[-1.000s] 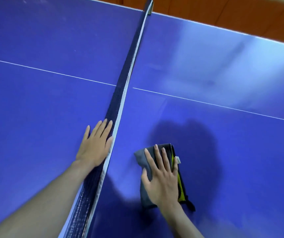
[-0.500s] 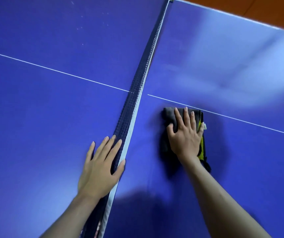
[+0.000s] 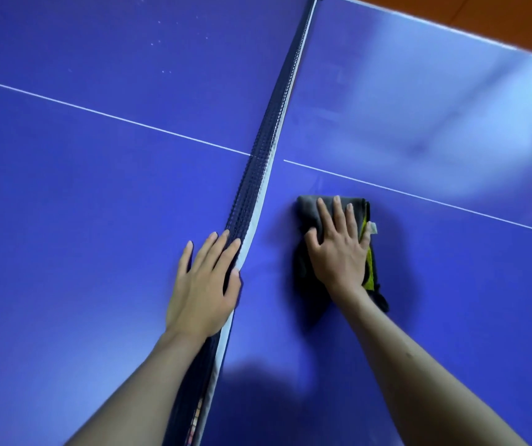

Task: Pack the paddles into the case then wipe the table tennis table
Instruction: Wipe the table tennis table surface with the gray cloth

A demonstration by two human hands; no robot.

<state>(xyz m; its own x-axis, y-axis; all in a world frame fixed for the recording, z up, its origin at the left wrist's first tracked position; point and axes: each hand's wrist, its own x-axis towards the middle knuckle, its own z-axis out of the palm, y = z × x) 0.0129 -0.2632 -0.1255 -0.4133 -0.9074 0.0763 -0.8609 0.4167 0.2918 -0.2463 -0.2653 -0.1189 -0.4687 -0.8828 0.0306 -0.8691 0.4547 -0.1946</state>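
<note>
Head view is showing the table tennis table [image 3: 97,220] filling nearly the whole frame, blue and glossy, with pale glare running across the upper right and an orange floor [image 3: 515,14] showing past its far edge in the top right corner. The net [image 3: 267,149] is running from the top centre down to the bottom centre, and a white centre line [image 3: 113,115] is crossing from left to right. The left hand [image 3: 203,291] is lying flat at lower centre, fingers straight and close together, their tips along the net's dark mesh, the thumb touching the white tape; it is holding nothing. The right hand [image 3: 338,252] is pressing flat on the cloth [image 3: 309,207] just right of centre, fingers straight and slightly spread, thumb out to the left. The cloth is lying folded on the right half of the table, just below the centre line and near the net, grey with a yellow-green edge and a small white tag on its right side. It is looking soft, light and limp, likely to bunch or slide out if pushed by the fingertips alone; a flat palm over its middle seems the best hold. The tabletop is looking hard and slick. No paddles or case are showing in the frame.
</note>
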